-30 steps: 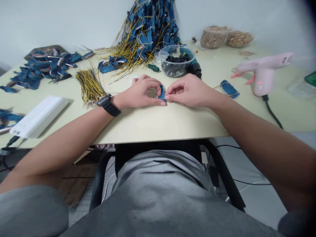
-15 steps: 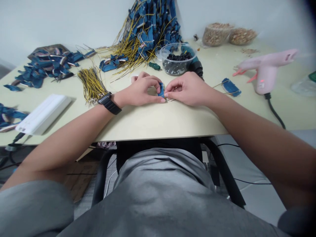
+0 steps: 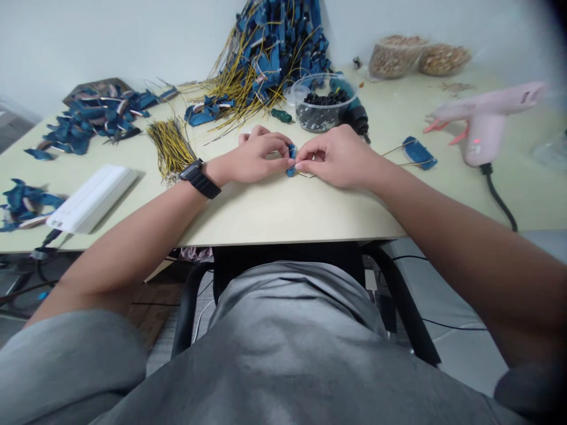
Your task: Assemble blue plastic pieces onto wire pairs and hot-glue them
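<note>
My left hand (image 3: 261, 156) is closed, with thumb and forefinger pinching a small blue piece (image 3: 291, 172) just above the table. From the right, my right hand (image 3: 339, 158) meets it, its thumb and forefinger pressed together at the piece's edge on what looks like a thin wire (image 3: 306, 175). The fingertips cover most of that wire. To the right of my right hand lies a similar blue piece (image 3: 420, 153) with two thin wires. A bundle of yellow and black wires (image 3: 170, 147) rests beside my left wrist.
Behind my hands stand a clear tub (image 3: 325, 109) of small black parts, a green-handled tool (image 3: 282, 115) and a tall heap of blue pieces (image 3: 270, 53). A pink glue gun (image 3: 487, 121) is at right. At left are a white box (image 3: 93, 198) and more blue pieces (image 3: 88, 121).
The view has shifted slightly. My left thumb has moved up along the blue piece, and more of the piece's lower end shows. Both hands stay together at it.
</note>
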Motion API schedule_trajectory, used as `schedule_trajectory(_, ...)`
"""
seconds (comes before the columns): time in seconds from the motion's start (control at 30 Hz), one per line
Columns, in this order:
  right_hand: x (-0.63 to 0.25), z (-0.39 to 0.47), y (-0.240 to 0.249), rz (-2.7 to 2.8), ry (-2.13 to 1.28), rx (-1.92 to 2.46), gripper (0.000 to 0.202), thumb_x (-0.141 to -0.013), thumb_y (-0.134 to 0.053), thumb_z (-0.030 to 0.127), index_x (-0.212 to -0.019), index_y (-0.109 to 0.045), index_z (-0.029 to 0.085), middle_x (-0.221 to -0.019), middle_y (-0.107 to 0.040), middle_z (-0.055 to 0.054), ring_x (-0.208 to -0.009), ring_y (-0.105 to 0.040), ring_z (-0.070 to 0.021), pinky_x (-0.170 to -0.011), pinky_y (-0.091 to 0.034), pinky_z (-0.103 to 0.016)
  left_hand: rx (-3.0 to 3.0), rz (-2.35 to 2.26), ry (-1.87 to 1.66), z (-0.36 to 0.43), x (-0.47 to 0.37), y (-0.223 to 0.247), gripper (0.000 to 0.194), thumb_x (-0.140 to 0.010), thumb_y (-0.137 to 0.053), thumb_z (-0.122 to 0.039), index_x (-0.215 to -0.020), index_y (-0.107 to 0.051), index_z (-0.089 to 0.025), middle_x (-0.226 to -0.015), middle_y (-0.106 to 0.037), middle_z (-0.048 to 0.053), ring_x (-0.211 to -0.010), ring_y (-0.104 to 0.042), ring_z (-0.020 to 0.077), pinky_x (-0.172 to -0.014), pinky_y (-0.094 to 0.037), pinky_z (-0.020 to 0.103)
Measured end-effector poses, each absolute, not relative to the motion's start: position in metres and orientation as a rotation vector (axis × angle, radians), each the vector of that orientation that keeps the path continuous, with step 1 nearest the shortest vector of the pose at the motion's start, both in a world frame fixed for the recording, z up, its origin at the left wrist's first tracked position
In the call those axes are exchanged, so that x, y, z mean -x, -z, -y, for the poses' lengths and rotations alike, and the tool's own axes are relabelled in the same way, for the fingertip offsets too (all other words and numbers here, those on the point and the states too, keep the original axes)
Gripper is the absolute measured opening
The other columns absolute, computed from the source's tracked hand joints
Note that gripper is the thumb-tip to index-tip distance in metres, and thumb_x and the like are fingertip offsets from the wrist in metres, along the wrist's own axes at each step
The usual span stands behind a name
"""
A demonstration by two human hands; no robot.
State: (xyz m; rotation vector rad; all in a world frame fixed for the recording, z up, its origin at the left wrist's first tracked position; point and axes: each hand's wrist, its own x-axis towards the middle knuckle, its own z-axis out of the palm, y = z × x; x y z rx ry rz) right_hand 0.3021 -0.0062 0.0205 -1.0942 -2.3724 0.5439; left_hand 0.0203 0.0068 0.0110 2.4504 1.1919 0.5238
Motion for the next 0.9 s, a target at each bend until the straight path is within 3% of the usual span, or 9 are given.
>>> schedule_trajectory(0.4,-0.302,0.000,-0.007,2.450,-0.386,0.919,0.023,-0.116,-0.085,0.038,-0.111,-0.104,0.027,-0.098,-0.092,-0.007,-0.085,-0.072,-0.0272,-0.087,-0.052,-0.046,-2.462,-1.222,-0.470,-0.007,-0.019,-0.012,0.039,-0.111,-0.081,-0.064,-0.119,-0.086,-0.027,-0.181,-0.080,0.011,-0.171,-0.054,0.0536,-0.144,-0.030,0.080)
schedule_trajectory(0.73,-0.307,0.000,-0.003,2.395,-0.318,0.862,0.021,-0.115,-0.086,0.040,-0.111,-0.100,0.025,-0.091,-0.087,-0.006,-0.082,-0.073,-0.0266,-0.085,-0.054,-0.044,-2.439,-1.237,-0.478,-0.010,-0.020,-0.010,0.040,-0.102,-0.084,-0.064,-0.119,-0.090,-0.029,-0.180,-0.082,0.009,-0.168,-0.055,0.0556,-0.144,-0.032,0.085)
schedule_trajectory(0.9,-0.308,0.000,-0.001,2.440,-0.289,0.783,0.023,-0.119,-0.084,0.042,-0.114,-0.099,0.026,-0.101,-0.090,-0.008,-0.089,-0.075,-0.0280,-0.087,-0.056,-0.044,-2.439,-1.244,-0.457,-0.007,-0.021,-0.013,0.037,-0.105,-0.082,-0.062,-0.120,-0.090,-0.029,-0.180,-0.081,0.009,-0.170,-0.054,0.0561,-0.144,-0.033,0.084)
